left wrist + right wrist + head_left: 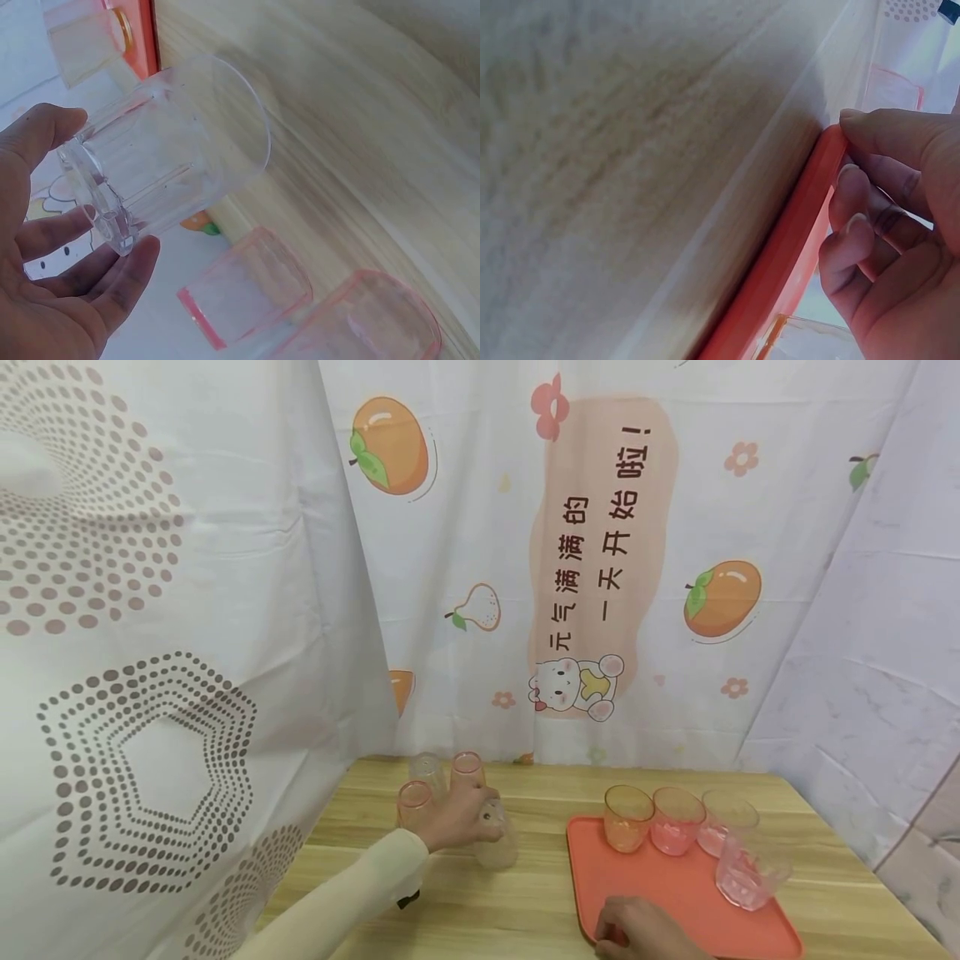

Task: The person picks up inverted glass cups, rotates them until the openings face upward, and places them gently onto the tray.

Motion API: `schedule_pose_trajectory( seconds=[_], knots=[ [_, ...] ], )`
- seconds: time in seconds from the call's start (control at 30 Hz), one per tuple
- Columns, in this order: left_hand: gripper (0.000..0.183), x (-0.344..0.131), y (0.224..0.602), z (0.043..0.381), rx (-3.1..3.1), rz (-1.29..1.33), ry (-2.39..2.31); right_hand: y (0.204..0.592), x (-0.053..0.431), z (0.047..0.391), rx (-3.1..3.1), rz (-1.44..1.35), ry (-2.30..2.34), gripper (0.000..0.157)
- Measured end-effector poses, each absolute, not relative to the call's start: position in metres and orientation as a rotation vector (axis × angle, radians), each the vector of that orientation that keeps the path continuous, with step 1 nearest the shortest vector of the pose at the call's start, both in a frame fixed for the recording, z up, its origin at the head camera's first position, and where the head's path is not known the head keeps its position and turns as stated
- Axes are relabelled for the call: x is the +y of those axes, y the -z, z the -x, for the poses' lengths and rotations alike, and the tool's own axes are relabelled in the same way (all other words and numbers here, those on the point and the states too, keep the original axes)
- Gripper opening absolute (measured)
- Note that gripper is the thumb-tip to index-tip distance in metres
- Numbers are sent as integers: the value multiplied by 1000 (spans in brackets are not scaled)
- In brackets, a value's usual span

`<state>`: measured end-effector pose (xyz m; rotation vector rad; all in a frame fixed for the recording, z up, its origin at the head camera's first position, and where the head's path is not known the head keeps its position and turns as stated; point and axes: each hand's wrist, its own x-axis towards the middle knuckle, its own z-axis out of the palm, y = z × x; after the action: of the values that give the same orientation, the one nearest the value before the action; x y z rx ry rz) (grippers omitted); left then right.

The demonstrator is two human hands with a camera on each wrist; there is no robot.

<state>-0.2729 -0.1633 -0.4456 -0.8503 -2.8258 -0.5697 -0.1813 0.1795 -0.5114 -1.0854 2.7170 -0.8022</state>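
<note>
My left hand (pixel 461 817) grips the base of a clear glass (pixel 497 850), its thumb and fingers around the base end. The glass is upside down, its mouth near the wooden table; whether the rim touches cannot be told. Beside this hand stand two pink glasses (pixel 415 803) and another clear glass (pixel 426 767), also mouth down. At the near left corner of a red tray (pixel 645 889), my right hand (pixel 642 931) has loosely curled fingers and nothing held in them. In the right wrist view its fingertips (pixel 855 120) lie at the tray rim.
On the tray an amber glass (pixel 628 822), a pink glass (pixel 677 827) and two clear glasses (pixel 750 872) stand mouth up along the back and right side. Printed curtains (pixel 480 527) hang behind and left of the wooden table (pixel 525 893).
</note>
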Motion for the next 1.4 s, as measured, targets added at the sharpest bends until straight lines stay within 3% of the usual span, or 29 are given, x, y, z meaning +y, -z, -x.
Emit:
schedule_pose_trajectory(
  seconds=[0.57,1.0,1.27,1.4],
  knots=[
    [64,-144,451,260,-2858,908,683,514,182,183,2699,1083,806,11],
    [53,-137,449,255,-2875,955,964,517,183,186,2728,1036,856,9],
    [31,-132,452,249,-2847,977,1207,514,180,190,2736,992,924,7],
    [30,-129,454,248,-2800,1038,1207,512,178,192,2708,946,995,10]
  ],
)
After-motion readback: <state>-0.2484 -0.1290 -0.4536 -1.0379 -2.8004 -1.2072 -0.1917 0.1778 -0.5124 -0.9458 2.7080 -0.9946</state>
